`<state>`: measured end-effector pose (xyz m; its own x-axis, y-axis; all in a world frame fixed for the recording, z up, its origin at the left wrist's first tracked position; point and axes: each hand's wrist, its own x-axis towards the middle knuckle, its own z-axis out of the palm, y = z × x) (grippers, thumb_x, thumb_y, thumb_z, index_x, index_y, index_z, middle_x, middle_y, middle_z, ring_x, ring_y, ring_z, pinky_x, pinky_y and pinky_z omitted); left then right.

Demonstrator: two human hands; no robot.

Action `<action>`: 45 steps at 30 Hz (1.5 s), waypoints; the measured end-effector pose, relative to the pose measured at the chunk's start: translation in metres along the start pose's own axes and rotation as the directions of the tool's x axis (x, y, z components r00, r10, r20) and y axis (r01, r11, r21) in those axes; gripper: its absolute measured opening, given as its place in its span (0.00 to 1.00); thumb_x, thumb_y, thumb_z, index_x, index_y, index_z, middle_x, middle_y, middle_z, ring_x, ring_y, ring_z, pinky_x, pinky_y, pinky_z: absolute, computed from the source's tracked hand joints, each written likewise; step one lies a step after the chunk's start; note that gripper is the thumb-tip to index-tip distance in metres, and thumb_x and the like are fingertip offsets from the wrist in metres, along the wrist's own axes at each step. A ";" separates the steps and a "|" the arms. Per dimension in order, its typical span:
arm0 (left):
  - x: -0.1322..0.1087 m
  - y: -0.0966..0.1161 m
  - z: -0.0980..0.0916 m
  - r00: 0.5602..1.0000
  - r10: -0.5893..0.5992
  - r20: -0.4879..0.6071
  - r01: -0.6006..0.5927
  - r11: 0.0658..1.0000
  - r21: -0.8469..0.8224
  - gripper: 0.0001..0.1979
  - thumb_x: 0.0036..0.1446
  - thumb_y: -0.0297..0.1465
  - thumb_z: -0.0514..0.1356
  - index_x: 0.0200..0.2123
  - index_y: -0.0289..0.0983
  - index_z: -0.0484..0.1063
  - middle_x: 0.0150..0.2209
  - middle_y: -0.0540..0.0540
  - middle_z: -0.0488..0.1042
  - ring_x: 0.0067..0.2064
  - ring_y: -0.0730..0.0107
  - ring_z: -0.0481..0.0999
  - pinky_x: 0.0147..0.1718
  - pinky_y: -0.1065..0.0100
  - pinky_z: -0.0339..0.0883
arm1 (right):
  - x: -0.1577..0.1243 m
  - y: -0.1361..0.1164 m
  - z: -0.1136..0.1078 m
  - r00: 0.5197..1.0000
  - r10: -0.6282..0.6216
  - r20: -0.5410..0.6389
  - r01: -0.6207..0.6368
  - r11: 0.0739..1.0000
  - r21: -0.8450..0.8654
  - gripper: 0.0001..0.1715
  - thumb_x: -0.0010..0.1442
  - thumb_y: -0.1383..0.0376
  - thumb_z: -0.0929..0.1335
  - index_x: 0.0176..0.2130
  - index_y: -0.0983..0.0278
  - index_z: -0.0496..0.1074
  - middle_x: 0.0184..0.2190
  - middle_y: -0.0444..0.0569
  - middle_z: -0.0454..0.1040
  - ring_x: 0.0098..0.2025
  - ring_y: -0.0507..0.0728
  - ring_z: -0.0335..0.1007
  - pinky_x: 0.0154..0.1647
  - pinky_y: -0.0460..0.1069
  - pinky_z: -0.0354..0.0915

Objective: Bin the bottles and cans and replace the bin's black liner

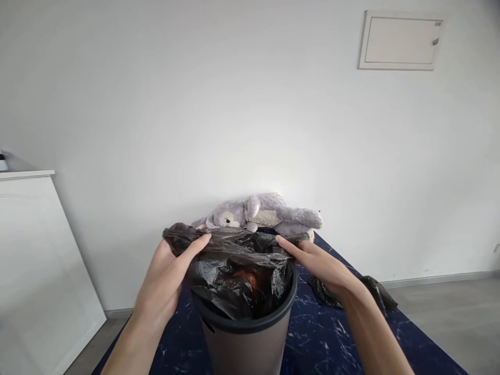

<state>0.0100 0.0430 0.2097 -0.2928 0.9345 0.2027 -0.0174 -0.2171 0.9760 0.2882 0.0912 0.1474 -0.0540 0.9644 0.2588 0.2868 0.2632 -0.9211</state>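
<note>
A black plastic trash bag (230, 260) sits in a brownish-grey trash can (250, 344) with a dark rim, its upper edge pulled up above the far side. My left hand (166, 265) grips the bag's edge at the left, thumb on top and fingers tucked beneath the film. At the right, my right hand (312, 260) pinches the same edge, its thumb lying over the plastic. Between the hands the film is stretched and creased. Something reddish-orange shows inside the bag, too unclear to name.
The can stands on a dark blue marble-patterned table (328, 338). Behind it a grey plush toy (269, 211) lies against the white wall. Another crumpled black bag (377, 291) rests near the table's right edge. A white cabinet (39, 271) stands at left.
</note>
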 end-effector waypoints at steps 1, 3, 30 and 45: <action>0.000 0.001 0.000 1.000 -0.028 -0.015 0.027 0.998 -0.055 0.23 0.43 0.40 0.80 0.40 0.37 0.81 0.41 0.41 0.86 0.42 0.50 0.86 0.34 0.66 0.82 | 0.002 0.000 0.002 0.999 0.035 0.035 -0.039 0.992 0.118 0.31 0.61 0.38 0.73 0.35 0.63 0.79 0.28 0.49 0.76 0.36 0.64 0.73 0.42 0.58 0.70; 0.000 0.005 0.001 0.997 -0.073 -0.036 0.067 0.986 -0.153 0.21 0.40 0.35 0.80 0.38 0.35 0.82 0.38 0.41 0.86 0.39 0.51 0.87 0.32 0.66 0.81 | 0.006 -0.002 0.007 0.997 0.050 0.061 -0.070 0.920 0.384 0.29 0.59 0.41 0.76 0.38 0.64 0.80 0.34 0.52 0.81 0.45 0.66 0.76 0.50 0.58 0.70; -0.043 0.015 0.017 0.977 0.180 0.117 -0.199 0.961 0.190 0.29 0.56 0.53 0.70 0.56 0.45 0.78 0.53 0.43 0.83 0.55 0.44 0.81 0.44 0.62 0.82 | -0.042 -0.065 0.024 0.965 -0.242 -0.096 0.261 0.902 0.345 0.28 0.74 0.38 0.59 0.52 0.55 0.70 0.28 0.40 0.52 0.26 0.52 0.45 0.24 0.47 0.48; -0.065 0.005 0.028 0.889 0.362 0.281 -0.444 0.830 0.336 0.20 0.71 0.45 0.58 0.61 0.48 0.74 0.54 0.45 0.81 0.56 0.50 0.79 0.48 0.66 0.75 | -0.058 -0.080 0.022 0.864 -0.361 0.351 0.358 0.931 0.076 0.27 0.79 0.49 0.60 0.31 0.61 0.65 0.27 0.43 0.71 0.30 0.52 0.67 0.35 0.49 0.63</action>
<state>0.0552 -0.0108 0.2041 0.0023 0.8315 0.5556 0.4373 -0.5005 0.7472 0.2474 0.0146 0.1993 -0.4858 0.7467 0.4544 0.1744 0.5923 -0.7866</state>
